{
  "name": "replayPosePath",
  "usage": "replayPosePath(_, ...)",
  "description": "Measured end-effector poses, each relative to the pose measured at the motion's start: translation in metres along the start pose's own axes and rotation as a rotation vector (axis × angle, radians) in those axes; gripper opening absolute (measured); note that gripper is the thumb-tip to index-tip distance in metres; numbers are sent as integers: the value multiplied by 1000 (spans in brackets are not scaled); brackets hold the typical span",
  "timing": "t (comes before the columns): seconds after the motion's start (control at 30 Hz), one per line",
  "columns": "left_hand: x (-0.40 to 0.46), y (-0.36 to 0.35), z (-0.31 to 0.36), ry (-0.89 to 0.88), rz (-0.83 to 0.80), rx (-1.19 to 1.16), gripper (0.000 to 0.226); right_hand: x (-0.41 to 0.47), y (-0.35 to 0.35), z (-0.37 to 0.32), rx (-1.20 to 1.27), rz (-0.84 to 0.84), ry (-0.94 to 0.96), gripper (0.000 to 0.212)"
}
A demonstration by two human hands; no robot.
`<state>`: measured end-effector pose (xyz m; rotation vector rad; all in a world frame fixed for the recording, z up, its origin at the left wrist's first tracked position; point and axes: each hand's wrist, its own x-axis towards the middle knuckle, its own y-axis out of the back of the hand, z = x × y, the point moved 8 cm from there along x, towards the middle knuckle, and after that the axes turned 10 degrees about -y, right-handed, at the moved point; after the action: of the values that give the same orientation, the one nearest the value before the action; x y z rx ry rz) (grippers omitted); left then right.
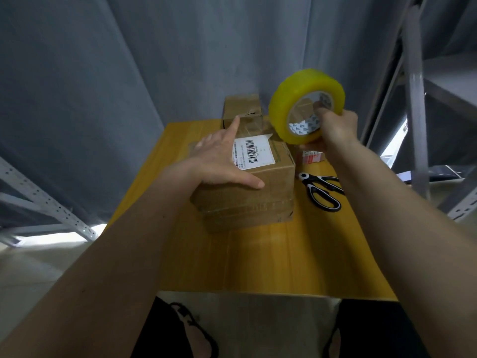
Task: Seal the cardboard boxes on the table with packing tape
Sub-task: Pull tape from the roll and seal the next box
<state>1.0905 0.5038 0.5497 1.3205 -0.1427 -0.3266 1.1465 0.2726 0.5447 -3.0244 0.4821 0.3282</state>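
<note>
So there's a yellow wood-look tabletop (258, 254) with grey curtain (129, 60) hanging behind it and pale metal shelving uprights (415, 99) off to the right. Sitting near the middle of it is the big cardboard box (258, 197), flaps down, with a white barcode label (254, 151) stuck on top and some clear tape already banded round its lower side. Right behind it, touching or nearly so, is a smaller cardboard box (242, 108) with a torn-looking top.

The left hand (219, 161) lies flat on the big box's top, fingers straight and spread, thumb along the near top edge and index finger pointing toward the back box. The right hand (335, 127) holds the roll of yellowish packing tape (291, 104) up in the air above the box's far right corner, fingers hooked through the core and thumb clamped under the outside of the roll.

Black-and-white scissors (322, 191) lie on the tabletop just right of the big box, blades shut. Behind them there's a little red and white packet (312, 156), too blurry to read.
</note>
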Motion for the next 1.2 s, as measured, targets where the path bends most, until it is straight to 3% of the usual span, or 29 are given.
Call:
replayPosePath(0.17,0,-2,-1,10,-6,1,151,5,17,-3,-84,76,36,19)
replayPosePath(0.3,0,-1,-2,7,-7,4,150,8,24,23,-49,57,-61,8)
replayPosePath(0.43,0,-1,-1,2,-15,10,146,12,23,39,-1,43,-140,14)
replayPosePath(0.57,0,-4,0,-35,-61,59,131,12,21,60,19,5,-226,8)
replayPosePath(0.67,0,-8,2,-53,-124,68,121,7,15,82,105,-25,-333,23)
replayPosePath(0.9,20,-13,29,26,-227,154,145,8,16,84,103,-31,-325,20)
replayPosePath(1.03,42,-6,51,-32,-131,120,132,9,19,84,83,-27,-318,21)
replayPosePath(1.2,47,-8,45,-28,-196,125,137,8,21,85,72,-38,-295,22)
